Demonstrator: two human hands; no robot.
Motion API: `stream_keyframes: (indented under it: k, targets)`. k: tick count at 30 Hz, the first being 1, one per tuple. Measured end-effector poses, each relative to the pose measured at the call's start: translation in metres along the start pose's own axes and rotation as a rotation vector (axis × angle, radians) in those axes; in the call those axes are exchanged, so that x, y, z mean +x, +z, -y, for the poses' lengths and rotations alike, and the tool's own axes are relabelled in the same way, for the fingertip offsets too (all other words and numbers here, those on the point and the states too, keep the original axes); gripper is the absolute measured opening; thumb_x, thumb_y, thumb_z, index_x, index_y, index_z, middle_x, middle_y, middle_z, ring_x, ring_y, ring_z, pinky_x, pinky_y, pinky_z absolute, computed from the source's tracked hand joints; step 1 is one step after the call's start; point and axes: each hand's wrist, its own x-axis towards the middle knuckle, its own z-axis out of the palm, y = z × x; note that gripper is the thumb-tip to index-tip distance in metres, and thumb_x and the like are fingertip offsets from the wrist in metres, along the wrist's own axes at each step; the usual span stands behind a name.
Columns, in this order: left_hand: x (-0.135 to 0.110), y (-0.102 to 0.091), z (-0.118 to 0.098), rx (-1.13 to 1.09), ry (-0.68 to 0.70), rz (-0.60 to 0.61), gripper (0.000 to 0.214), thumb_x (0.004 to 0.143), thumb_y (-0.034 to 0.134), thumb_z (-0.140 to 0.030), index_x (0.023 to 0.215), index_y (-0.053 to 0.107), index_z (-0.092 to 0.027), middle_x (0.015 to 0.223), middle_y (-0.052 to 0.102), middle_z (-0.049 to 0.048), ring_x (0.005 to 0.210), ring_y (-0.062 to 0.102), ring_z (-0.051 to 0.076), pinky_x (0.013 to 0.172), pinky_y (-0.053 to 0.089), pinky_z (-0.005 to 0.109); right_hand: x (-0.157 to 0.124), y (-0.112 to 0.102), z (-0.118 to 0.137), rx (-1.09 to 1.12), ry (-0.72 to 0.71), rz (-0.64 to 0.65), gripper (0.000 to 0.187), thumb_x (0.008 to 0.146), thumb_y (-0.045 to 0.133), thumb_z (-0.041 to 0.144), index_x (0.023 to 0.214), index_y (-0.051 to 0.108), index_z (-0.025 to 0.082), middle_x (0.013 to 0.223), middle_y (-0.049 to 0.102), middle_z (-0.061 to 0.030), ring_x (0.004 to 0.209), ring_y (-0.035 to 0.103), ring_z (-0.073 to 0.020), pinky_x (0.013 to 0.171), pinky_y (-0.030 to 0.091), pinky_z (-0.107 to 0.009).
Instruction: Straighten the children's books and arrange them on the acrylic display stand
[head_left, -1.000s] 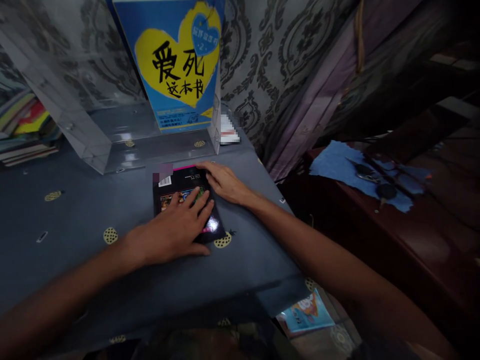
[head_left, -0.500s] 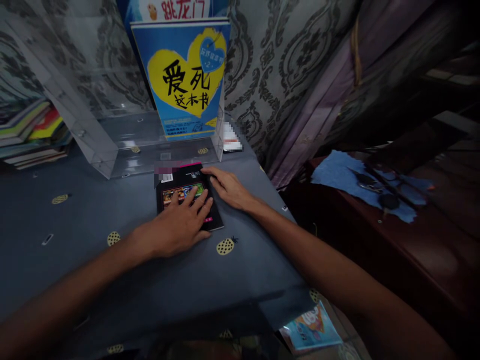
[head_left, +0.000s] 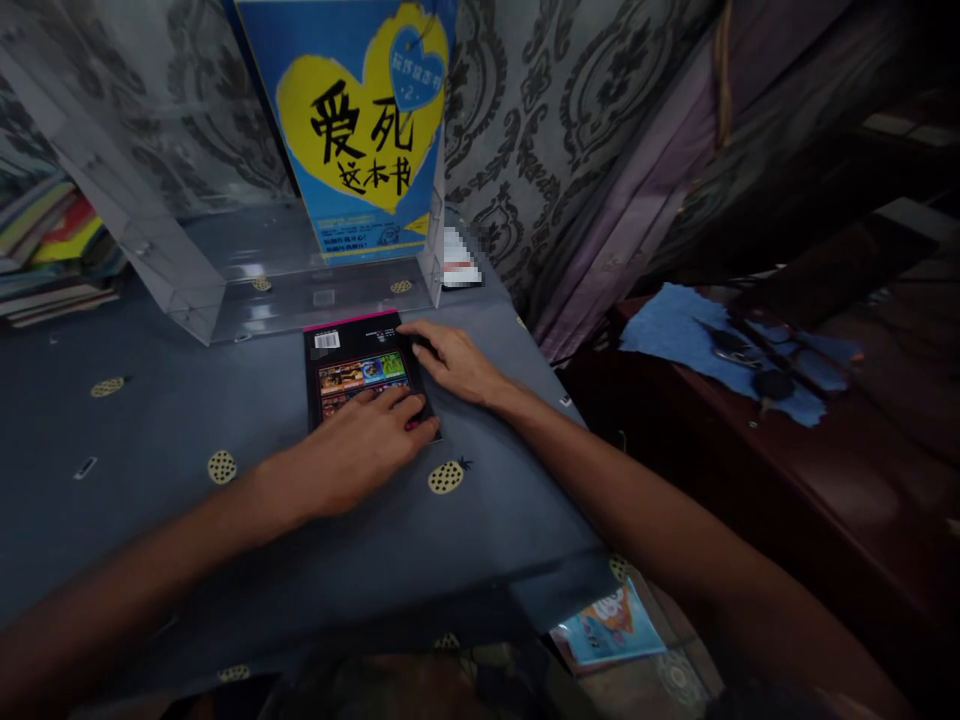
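Note:
A black book with a pink edge (head_left: 352, 360) lies flat, back cover up, on the grey-blue tablecloth (head_left: 172, 430), its far edge at the mouth of a clear acrylic stand (head_left: 187, 290). My left hand (head_left: 360, 450) lies flat on the book's near end with its fingers stretched out. My right hand (head_left: 450, 360) rests flat against the book's right side, fingertips on its far corner. A blue and yellow book with a heart (head_left: 360, 130) stands upright inside the stand.
A stack of colourful books (head_left: 52, 250) lies at the far left. A patterned curtain (head_left: 570, 150) hangs behind. To the right stands a dark wooden surface with a blue cloth and keys (head_left: 720, 350). A booklet (head_left: 607, 625) lies below the table edge.
The black book has slid away from me toward the acrylic stand. My left hand has slipped back to its near end, baring more of the cover.

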Motion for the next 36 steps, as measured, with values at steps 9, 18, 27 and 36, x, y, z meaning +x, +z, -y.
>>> stream_keyframes:
  k: [9,18,27,36]
  targets:
    - [-0.002,-0.015,0.000,0.039,0.087,0.031,0.044,0.090,0.051,-0.008,0.132,0.059,-0.020,0.133,0.060,0.0136,0.118,0.059,0.030,0.091,0.053,0.042,0.000,0.003,-0.002,-0.042,-0.098,-0.014,0.036,0.093,0.042,0.013,0.126,0.057,0.016,0.127,0.066,-0.0121,0.120,0.060,-0.0251,0.105,0.047,-0.047]
    - [-0.018,-0.004,0.004,-0.039,0.107,-0.009,0.055,0.093,0.055,-0.012,0.144,0.050,-0.031,0.152,0.049,0.0085,0.141,0.044,0.031,0.112,0.040,0.049,-0.001,0.006,-0.004,-0.060,-0.114,-0.031,0.037,0.094,0.043,0.013,0.127,0.057,0.018,0.128,0.066,-0.0117,0.122,0.059,-0.0255,0.106,0.047,-0.049]
    - [-0.047,-0.009,0.085,-0.514,0.114,0.054,0.046,0.102,0.049,-0.036,0.148,0.046,-0.032,0.159,0.039,0.0062,0.149,0.033,0.025,0.117,0.036,0.046,-0.003,0.004,-0.003,-0.092,-0.113,-0.012,0.035,0.096,0.043,0.017,0.129,0.056,0.021,0.128,0.066,-0.0107,0.119,0.061,-0.0263,0.104,0.049,-0.051]
    - [-0.061,0.007,0.111,-0.440,0.030,0.131,0.089,0.087,0.067,-0.057,0.158,0.016,-0.042,0.169,0.008,0.0058,0.154,0.012,0.036,0.120,0.025,0.059,-0.003,0.004,0.001,-0.119,-0.095,-0.005,0.036,0.096,0.043,0.016,0.128,0.057,0.020,0.127,0.066,-0.0121,0.120,0.061,-0.0269,0.105,0.048,-0.052]
